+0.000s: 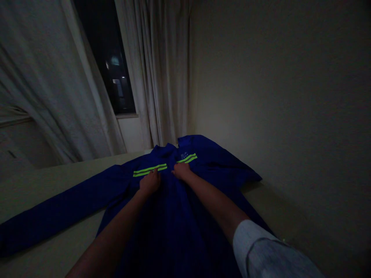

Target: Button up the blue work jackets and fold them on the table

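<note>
Reaching forward, both curled hands [150,182] [181,170] touch the blue jacket [171,220].

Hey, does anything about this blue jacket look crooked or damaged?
The blue jacket looks uneven: its picture-left sleeve stretches out long, while its picture-right sleeve shows much shorter, perhaps folded under. No damage stands out, though it's dim.

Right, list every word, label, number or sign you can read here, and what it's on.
No text can be read.
Blue jacket: small pale print just above the green stripe by the right hand, too small and blurred.
Window: lit shapes, no legible lettering.
</note>
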The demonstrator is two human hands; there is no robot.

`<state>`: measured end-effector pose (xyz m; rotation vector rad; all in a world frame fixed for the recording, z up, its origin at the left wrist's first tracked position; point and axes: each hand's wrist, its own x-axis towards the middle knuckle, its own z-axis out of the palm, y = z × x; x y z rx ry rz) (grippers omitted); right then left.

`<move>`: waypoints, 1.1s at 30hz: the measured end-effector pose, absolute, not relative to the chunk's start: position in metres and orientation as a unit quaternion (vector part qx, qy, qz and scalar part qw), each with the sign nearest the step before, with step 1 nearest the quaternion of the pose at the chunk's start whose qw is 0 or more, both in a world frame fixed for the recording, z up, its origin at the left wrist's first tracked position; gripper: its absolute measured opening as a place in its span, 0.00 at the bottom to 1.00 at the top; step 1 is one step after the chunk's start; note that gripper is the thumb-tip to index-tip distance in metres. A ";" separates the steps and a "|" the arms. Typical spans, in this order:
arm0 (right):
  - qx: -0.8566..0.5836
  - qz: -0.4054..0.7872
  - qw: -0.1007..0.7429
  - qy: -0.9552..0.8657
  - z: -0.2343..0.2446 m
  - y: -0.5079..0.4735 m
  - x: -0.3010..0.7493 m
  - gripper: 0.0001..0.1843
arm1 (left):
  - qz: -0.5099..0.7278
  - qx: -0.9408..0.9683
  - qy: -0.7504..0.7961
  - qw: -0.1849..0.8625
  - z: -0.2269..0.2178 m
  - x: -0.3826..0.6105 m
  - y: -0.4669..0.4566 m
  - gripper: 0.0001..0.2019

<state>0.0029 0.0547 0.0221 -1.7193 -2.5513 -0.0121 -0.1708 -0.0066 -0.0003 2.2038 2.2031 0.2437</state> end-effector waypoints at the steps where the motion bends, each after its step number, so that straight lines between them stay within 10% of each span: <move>1: -0.569 -0.008 0.037 -0.821 0.020 0.063 0.001 0.17 | 0.081 0.700 0.710 0.002 -0.007 -0.173 0.000 0.23; 23: -0.511 0.049 0.210 -0.832 -0.031 0.113 -0.021 0.05 | 0.088 0.737 0.670 -0.009 -0.054 -0.187 0.023 0.31; 33: -0.425 0.156 0.220 -0.864 -0.008 -0.032 0.058 0.07 | 0.090 0.730 0.677 0.008 -0.048 -0.187 0.022 0.31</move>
